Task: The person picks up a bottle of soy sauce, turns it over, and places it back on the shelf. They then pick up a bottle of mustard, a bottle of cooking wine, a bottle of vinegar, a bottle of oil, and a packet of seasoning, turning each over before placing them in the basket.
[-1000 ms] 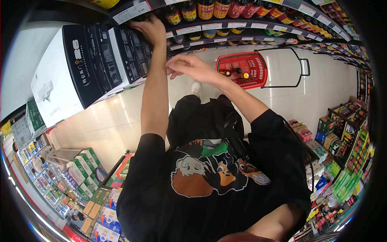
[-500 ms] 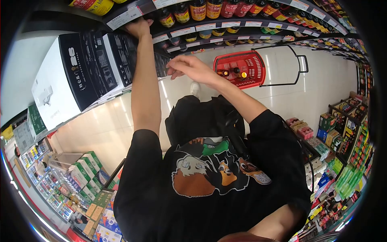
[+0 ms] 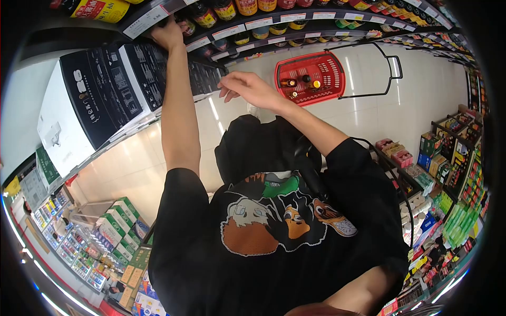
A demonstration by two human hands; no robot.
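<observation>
My left hand (image 3: 169, 34) reaches in at the shelf at the top left, just beneath a white price label (image 3: 146, 22). Its fingers are partly hidden at the shelf edge, beside dark sauce bottles (image 3: 202, 15), and what they hold cannot be made out. My right hand (image 3: 246, 88) hangs in the air over the floor, fingers apart and slightly curled, with nothing in it. To its right, a red basket (image 3: 337, 79) with a long black handle stands on the floor and contains several dark bottles.
Large black-and-white boxes (image 3: 100, 95) are stacked at the left, below my left forearm. Shelves of bottles curve across the top. Racks and packaged goods (image 3: 400, 156) stand at the right, with green and white cartons (image 3: 113, 227) at the lower left.
My left hand has shifted left and slightly up along the shelf. The shelves and boxes appear further left and higher. My right hand keeps nearly the same pose.
</observation>
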